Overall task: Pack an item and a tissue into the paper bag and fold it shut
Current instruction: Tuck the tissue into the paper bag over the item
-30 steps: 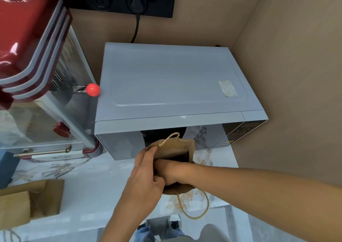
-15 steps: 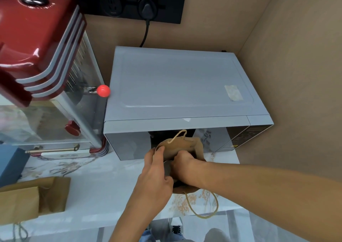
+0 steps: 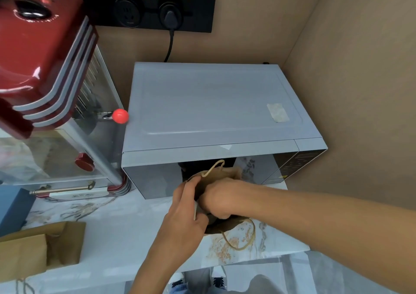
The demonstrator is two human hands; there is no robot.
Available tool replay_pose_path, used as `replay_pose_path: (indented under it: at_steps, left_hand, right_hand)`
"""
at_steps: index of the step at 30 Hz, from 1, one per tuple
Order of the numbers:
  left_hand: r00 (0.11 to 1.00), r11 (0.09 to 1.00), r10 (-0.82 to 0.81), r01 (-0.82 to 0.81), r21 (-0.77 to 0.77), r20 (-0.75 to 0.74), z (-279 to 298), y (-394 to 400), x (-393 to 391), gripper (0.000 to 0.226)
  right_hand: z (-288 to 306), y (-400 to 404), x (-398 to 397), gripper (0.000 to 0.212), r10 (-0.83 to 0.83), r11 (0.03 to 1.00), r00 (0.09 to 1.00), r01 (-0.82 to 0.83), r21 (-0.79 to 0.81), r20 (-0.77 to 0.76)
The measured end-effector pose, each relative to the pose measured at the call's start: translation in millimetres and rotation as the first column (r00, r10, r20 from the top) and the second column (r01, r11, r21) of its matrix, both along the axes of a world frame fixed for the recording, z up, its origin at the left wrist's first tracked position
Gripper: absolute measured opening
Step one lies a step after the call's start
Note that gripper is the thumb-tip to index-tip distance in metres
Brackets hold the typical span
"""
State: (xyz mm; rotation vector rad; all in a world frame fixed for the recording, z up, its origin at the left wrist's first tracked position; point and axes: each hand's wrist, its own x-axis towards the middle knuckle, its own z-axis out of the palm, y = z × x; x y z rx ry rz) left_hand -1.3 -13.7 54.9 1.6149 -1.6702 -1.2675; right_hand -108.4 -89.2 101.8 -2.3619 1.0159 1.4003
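- The brown paper bag [image 3: 227, 174] stands on the white tabletop [image 3: 126, 233], right in front of the microwave [image 3: 209, 107].
- The bag's top is open. One string handle [image 3: 213, 166] sticks up at the back, and the other handle [image 3: 243, 239] hangs down in a loop at the front.
- The left hand [image 3: 184, 212] is closed on the near left edge of the bag, with the thumb up by the rim and the fingers curled around the paper.
- The right hand [image 3: 220, 199] is curled up at the mouth of the bag, and its fingers go down inside. You cannot tell what it has in there, or if it has anything.
- Both hands touch each other at the bag's opening.
- Another paper bag [image 3: 40, 246] lies flat on the tabletop, far off to the left.
- A red popcorn machine [image 3: 45, 53] stands just to the left of the microwave. A little red ball knob [image 3: 120, 115] sticks out from its side.
- A blue box [image 3: 13, 206] sits at the left edge.
- A black plug [image 3: 171, 17] is in the wall socket behind the microwave.
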Motion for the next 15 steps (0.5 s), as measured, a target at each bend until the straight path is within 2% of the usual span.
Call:
replay_pose_path:
  at_steps: [3, 7, 11, 15]
  left_hand:
    - [0.999, 1.0, -0.001, 0.002, 0.021, -0.032, -1, 0, 1, 0.076]
    - [0.999, 1.0, -0.009, 0.009, 0.004, -0.048, 1, 0, 3, 0.082]
    - [0.998, 0.999, -0.005, 0.002, -0.044, -0.066, -1, -1, 6, 0.08]
    - [0.992, 1.0, 0.024, -0.026, -0.012, -0.127, 5, -1, 12, 0.07]
  right_hand:
    - [-29, -1, -6, 0.034, -0.065, 0.998, 0.995, 0.062, 0.032, 0.076]
    - [-51, -3, -9, 0.032, -0.142, 0.989, 0.988, 0.14, 0.041, 0.062]
    - [-59, 1, -12, 0.03, -0.381, 0.924, 0.913, 0.375, 0.068, 0.143]
    - [-43, 2, -16, 0.01, -0.447, 0.894, 0.856, 0.427, 0.134, 0.261]
